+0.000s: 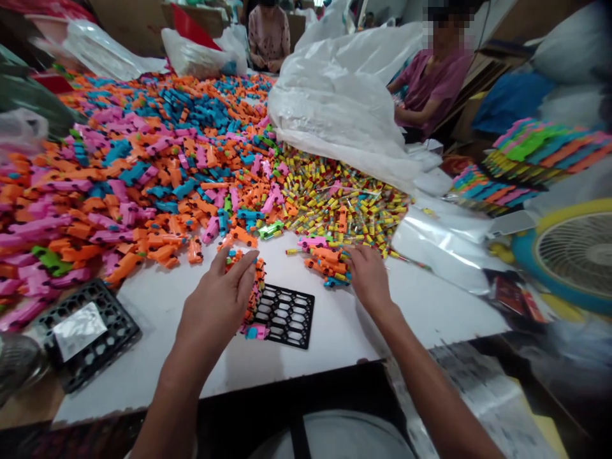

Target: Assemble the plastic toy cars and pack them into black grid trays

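Note:
My left hand (217, 299) reaches over a row of small plastic toy cars (257, 287), its thumb and fingers apart; some fingertips are hidden behind the row. These cars stand packed on the left part of a black honeycomb tray (289, 315). At the tray's near edge sits a pink and blue toy car (257, 332). My right hand (367, 275) is closed at the side of a small cluster of orange, pink and blue toy cars (329, 262), its bent fingers against them. Just beyond my left fingers lies an orange toy car (244, 236).
A large heap of toy cars (157, 178) spreads over the left and back. Yellow-ended clear tubes (344, 197) lie beside it, under a white plastic bag (339, 108). Another black tray (90, 335) is at left, a fan (581, 252) at right. Two people sit across.

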Demonstrator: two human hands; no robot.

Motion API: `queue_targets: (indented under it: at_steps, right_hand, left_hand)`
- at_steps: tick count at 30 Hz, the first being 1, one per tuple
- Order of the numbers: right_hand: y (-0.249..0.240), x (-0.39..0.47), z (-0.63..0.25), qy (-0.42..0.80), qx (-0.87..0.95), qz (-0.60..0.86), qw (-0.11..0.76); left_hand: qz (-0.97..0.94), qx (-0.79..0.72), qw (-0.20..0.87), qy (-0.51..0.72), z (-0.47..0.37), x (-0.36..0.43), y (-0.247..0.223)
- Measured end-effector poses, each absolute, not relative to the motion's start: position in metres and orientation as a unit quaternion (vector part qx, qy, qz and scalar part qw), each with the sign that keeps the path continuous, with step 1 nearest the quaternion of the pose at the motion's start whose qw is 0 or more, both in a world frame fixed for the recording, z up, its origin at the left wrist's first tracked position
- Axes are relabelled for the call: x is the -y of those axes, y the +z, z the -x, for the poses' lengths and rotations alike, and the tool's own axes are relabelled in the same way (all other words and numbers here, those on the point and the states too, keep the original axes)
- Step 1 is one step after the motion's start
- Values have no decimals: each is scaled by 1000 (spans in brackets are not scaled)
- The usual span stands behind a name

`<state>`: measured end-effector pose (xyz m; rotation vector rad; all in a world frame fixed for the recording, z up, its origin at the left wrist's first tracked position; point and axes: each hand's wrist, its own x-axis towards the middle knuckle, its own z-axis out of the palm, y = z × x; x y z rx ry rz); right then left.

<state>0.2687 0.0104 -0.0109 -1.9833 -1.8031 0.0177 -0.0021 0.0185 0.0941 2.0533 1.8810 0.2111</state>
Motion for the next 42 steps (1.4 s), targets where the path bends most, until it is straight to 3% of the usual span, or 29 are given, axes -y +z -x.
queue_targets:
  at_steps: [3, 7, 10, 13, 16, 19, 24, 29, 32, 35, 38, 42]
  right_hand:
    - [-3, -20, -291, -23, 681, 712, 169]
    - [3, -11, -270, 53, 677, 681, 275]
    - [-4, 0, -232, 292, 621, 642, 341]
    - [-17, 7, -191, 568, 532, 508, 369]
    - [-29, 9, -164, 684, 483, 398, 374]
    - [-36, 12, -156, 628, 564, 403, 354]
    - [-40, 19, -152, 364, 757, 446, 310]
    - [-25, 15, -167, 360, 781, 420, 290]
    - [-14, 14, -203, 210, 745, 563, 290]
    - [-10, 10, -241, 38, 677, 717, 163]
    - [-10, 2, -259, 18, 684, 726, 76]
    - [-8, -2, -247, 115, 711, 665, 195]
  left_hand:
    - [-744, -652, 108, 98, 2, -15, 93]
    - [-802, -587, -23, 108, 3, -8, 88]
    - [-829, -553, -23, 80, 2, -6, 82]
    - [-830, -552, -25, 78, 0, -7, 79]
    - [-831, -550, -24, 79, 1, -7, 78]
    - [-830, -551, -15, 79, 2, -6, 79]
    - [-831, -550, -14, 82, 0, -5, 79]
    - [-831, -548, -49, 81, -3, -4, 79]
    - [-833, -545, -48, 79, -3, -2, 80]
    - [-832, -548, -41, 75, -3, -1, 82]
    - [-826, -559, -32, 68, -4, -2, 83]
    - [-829, -554, -26, 65, -4, -2, 83]
